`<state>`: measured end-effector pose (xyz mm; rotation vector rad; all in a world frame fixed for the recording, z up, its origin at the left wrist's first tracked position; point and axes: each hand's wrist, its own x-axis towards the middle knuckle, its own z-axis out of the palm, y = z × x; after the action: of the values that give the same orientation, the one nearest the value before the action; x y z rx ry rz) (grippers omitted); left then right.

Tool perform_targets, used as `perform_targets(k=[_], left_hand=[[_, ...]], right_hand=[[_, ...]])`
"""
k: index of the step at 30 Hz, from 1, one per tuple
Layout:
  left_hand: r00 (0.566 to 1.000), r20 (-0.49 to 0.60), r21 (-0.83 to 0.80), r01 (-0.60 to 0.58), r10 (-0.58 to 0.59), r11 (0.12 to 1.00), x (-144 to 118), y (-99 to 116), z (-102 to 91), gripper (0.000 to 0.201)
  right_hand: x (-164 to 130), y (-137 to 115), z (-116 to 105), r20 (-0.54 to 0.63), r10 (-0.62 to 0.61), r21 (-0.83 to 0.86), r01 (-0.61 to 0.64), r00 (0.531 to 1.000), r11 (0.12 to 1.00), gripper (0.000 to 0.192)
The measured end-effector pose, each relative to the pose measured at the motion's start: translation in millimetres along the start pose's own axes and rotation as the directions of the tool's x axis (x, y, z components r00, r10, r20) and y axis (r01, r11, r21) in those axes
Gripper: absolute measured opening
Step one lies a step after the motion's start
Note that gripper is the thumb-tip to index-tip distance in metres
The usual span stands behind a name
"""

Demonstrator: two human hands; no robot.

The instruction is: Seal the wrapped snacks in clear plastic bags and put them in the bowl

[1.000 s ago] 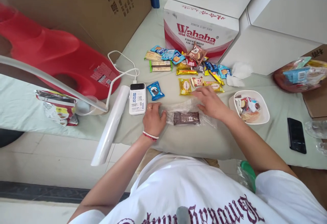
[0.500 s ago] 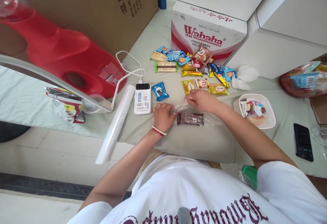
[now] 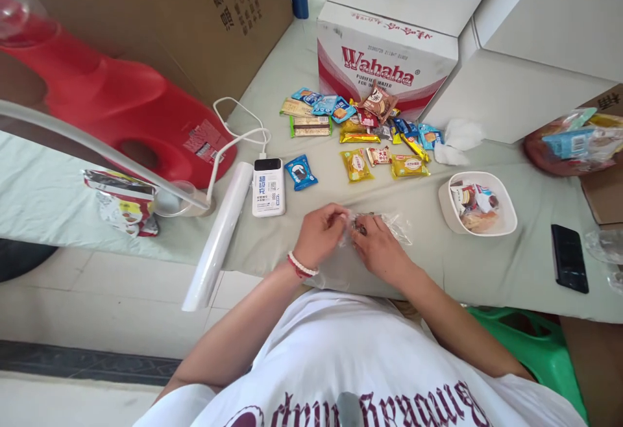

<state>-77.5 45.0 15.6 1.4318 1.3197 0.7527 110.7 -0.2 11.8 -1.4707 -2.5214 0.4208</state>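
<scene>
Dark piece (image 3: 359, 226) sits just right of my L fingertips & directly under the R ones, so R hand (image 3: 382, 248) is nearer. It's on the cloth (image 3: 424, 255) close to my front edge, w/ clear film (image 3: 400, 226) round it; long axis mostly covered, can't tell which way it runs. L hand (image 3: 318, 239): thumb & index pinched tog. on the film's L edge. R hand: fingers curled down over the piece, but can't tell if gripping or only pressing. Looks-wise: only a dark brownish sliver shows btwn fingers, no print legible. Film's thin, shiny, crinkled, loose end spread out R past my knuckles. Yellow packets (image 3: 409, 166) lie beyond, well apart.
</scene>
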Motion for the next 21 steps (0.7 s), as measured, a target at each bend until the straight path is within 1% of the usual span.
perform_targets(k=[1,2,3,4,5,7,8,9,11,12,13,15,16,18,19,21], left_hand=[[0.999,0.029,0.055,-0.034,0.033,0.998,-1,2,10.1,0.023],[0.997,0.047,0.143,-0.073,0.066,0.987,-1,2,20.1,0.028],[0.994,0.055,0.253,-0.108,0.098,0.961,-1,2,29.2,0.031],[0.991,0.060,0.363,-0.136,0.122,0.922,-1,1,37.1,0.034],[0.989,0.059,0.458,-0.150,0.139,0.876,-2,-1,43.2,0.035],[0.986,0.031,0.574,-0.153,0.166,0.804,-3,-5,50.2,0.034],[0.983,-0.002,0.601,-0.144,0.182,0.786,-4,-7,51.1,0.033],[0.980,-0.049,0.616,-0.124,0.195,0.778,-4,-10,50.8,0.033],[0.967,-0.160,0.626,-0.056,0.199,0.778,-3,-14,47.9,0.049],[0.962,-0.199,0.626,-0.022,0.186,0.779,-1,-15,46.3,0.057],[0.962,-0.218,0.626,0.006,0.167,0.780,0,-16,45.1,0.061],[0.969,-0.210,0.627,0.032,0.129,0.778,2,-17,45.1,0.054],[0.973,-0.197,0.630,0.032,0.120,0.776,2,-16,46.4,0.048],[0.975,-0.192,0.620,0.028,0.117,0.784,1,-13,50.6,0.037],[0.973,-0.199,0.597,0.026,0.116,0.802,1,-11,52.8,0.031],[0.970,-0.219,0.513,0.020,0.108,0.858,0,-8,55.3,0.021]], right_hand=[[-3,2,0,-0.032,-0.005,0.070,0.008,0.999,0.998,0.040],[-6,5,0,-0.063,0.002,0.149,0.008,0.998,0.989,0.038],[-9,8,0,-0.099,0.043,0.225,-0.019,0.994,0.974,0.037],[-12,13,0,-0.142,0.127,0.279,-0.083,0.982,0.957,0.038],[-14,19,0,-0.183,0.241,0.303,-0.179,0.953,0.936,0.039],[-19,31,0,-0.252,0.467,0.258,-0.406,0.848,0.877,0.038],[-21,37,0,-0.269,0.530,0.203,-0.491,0.804,0.847,0.039],[-23,42,-1,-0.268,0.557,0.141,-0.539,0.787,0.830,0.038],[-26,49,-5,-0.233,0.558,0.051,-0.563,0.797,0.825,0.028],[-27,50,-7,-0.221,0.555,0.031,-0.563,0.802,0.826,0.023],[-26,48,-11,-0.210,0.558,0.024,-0.566,0.803,0.824,0.021],[-23,41,-17,-0.172,0.573,0.045,-0.575,0.801,0.817,0.023],[-19,35,-19,-0.142,0.571,0.067,-0.568,0.809,0.821,0.025],[-10,21,-19,-0.083,0.522,0.116,-0.512,0.849,0.851,0.027],[-5,14,-16,-0.066,0.481,0.136,-0.470,0.874,0.872,0.028],[3,4,-8,-0.071,0.402,0.178,-0.385,0.913,0.906,0.032]])
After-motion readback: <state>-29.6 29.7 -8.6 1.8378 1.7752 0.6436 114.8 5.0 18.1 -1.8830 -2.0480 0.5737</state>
